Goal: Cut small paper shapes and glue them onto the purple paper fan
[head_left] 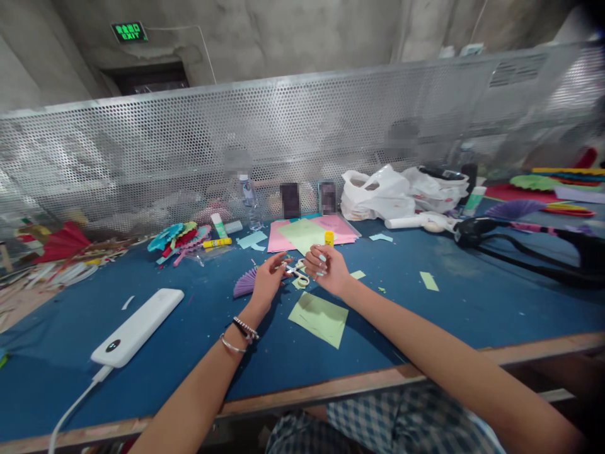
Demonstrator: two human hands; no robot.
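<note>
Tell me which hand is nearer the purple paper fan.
Left. The left hand sits right beside the purple paper fan; the right hand is farther off, on the other side of the scissors.

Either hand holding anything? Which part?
Left hand appears to pinch the scissors by the blade end. Right hand is curled beside the cream handles; whether it grips them cannot be told.

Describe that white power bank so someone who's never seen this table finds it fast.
On the blue table, look left of the left hand, near the front edge. The power bank lies alone there: a long white slab with a cable at its near end, unlike the purple paper fan nearby.
</note>
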